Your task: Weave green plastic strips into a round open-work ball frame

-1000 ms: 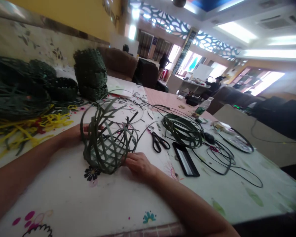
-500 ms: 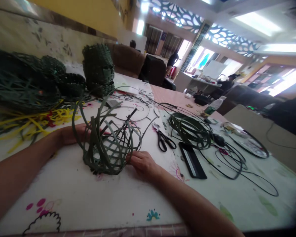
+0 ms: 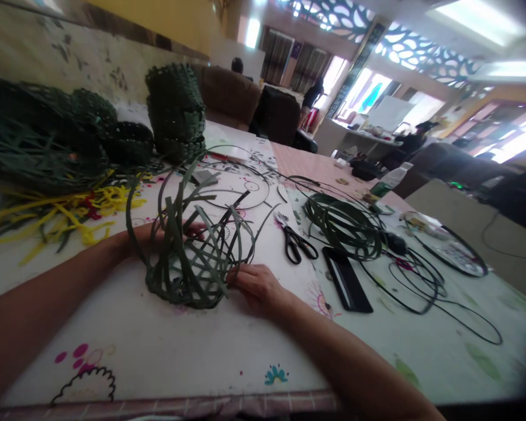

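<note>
Sitting nearer the wearer than a second ago, the half-woven basket of flat dark-green strips (image 3: 186, 272) now covers a printed black flower (image 3: 177, 286) on the white floral worktop (image 3: 175, 351), its tall loose strips splaying further left. The right hand (image 3: 258, 287) has its fingers narrowed on the basket's lower right edge; the left hand (image 3: 151, 234) lies behind the strips, too hidden to tell whether its fingers grip. The open lattice looks unchanged, suggesting repositioning rather than fresh weaving.
</note>
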`<state>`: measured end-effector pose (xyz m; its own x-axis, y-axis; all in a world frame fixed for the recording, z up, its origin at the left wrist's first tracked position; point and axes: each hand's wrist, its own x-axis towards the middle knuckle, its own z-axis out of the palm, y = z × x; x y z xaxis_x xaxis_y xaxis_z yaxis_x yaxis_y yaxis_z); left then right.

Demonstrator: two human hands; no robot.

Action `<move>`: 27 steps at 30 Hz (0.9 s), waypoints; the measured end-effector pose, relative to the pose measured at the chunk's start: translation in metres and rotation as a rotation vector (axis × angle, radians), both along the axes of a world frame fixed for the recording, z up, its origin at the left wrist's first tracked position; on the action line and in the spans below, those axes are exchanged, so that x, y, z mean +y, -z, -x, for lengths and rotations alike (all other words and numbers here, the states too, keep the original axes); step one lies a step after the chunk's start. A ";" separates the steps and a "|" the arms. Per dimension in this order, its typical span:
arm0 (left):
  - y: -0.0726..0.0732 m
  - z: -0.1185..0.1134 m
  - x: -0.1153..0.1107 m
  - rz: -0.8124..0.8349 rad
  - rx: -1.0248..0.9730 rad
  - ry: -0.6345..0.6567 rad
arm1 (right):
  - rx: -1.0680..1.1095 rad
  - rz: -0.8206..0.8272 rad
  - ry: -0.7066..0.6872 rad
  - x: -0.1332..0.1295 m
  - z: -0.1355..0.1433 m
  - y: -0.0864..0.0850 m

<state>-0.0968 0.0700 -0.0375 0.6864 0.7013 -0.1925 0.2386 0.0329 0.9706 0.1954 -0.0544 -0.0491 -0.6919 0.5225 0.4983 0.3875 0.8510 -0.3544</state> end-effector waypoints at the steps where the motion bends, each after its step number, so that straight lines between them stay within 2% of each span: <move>1: 0.001 -0.002 -0.001 0.010 -0.016 -0.021 | 0.020 0.003 0.013 0.001 0.000 -0.001; 6: 0.012 0.000 0.005 -0.005 -0.065 -0.073 | 0.033 0.017 0.048 0.002 -0.002 0.000; 10: 0.020 0.000 0.010 -0.053 -0.115 -0.051 | 0.038 0.035 0.088 0.001 -0.002 0.003; 13: 0.016 -0.001 0.008 -0.073 -0.102 -0.043 | 0.054 0.023 0.118 0.002 -0.002 0.004; 16: 0.008 0.000 0.005 0.001 -0.132 -0.014 | 0.070 0.007 0.115 0.003 -0.003 0.004; 19: 0.008 0.002 0.004 0.055 -0.159 0.034 | 0.056 0.011 0.111 0.003 -0.003 0.003; 23: 0.015 -0.003 0.004 -0.074 -0.062 -0.087 | 0.081 0.000 0.109 0.003 -0.003 0.002; 27: 0.015 -0.012 0.001 -0.133 -0.077 -0.175 | 0.063 -0.011 0.118 0.003 -0.002 0.004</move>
<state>-0.0846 0.0709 -0.0522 0.5609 0.8268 -0.0427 0.1660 -0.0617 0.9842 0.1977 -0.0509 -0.0528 -0.5934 0.5926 0.5447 0.4623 0.8049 -0.3721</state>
